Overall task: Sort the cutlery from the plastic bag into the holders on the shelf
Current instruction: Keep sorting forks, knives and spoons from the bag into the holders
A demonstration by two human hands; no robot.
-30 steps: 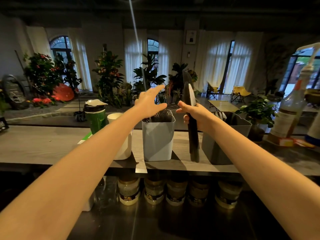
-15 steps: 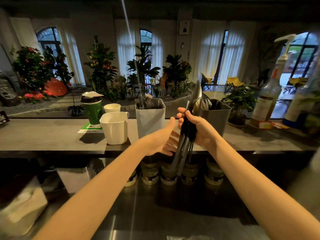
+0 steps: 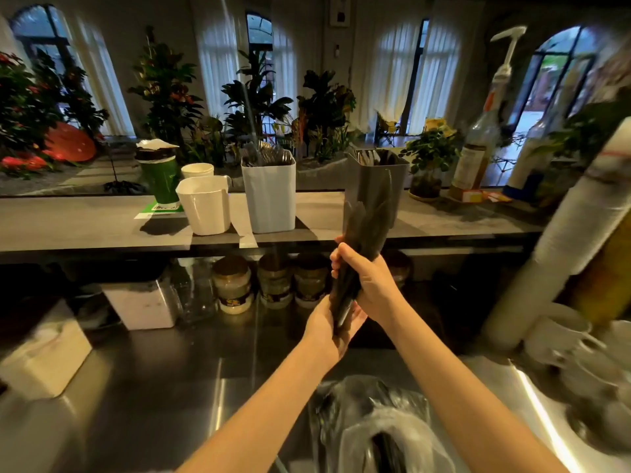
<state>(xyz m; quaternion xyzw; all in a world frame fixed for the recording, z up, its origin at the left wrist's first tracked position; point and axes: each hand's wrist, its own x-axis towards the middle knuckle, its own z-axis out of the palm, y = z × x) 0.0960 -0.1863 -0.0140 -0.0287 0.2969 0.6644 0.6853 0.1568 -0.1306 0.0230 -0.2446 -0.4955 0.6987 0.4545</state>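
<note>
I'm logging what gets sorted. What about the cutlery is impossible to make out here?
- Dark cutlery bundle, head view: blur and dim light hide count and type; right hand covers its middle.
- Plastic bag: cut by bottom edge, contents murky.
- Grey holder: contents too dark.

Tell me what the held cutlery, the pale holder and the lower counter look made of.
Black cutlery: likely plastic, matte black, thin, with only a dull sheen.
Pale holder: likely moulded plastic, smooth, opaque, satin.
Lower counter: apparently stainless steel, brushed, with streaky reflections.
</note>
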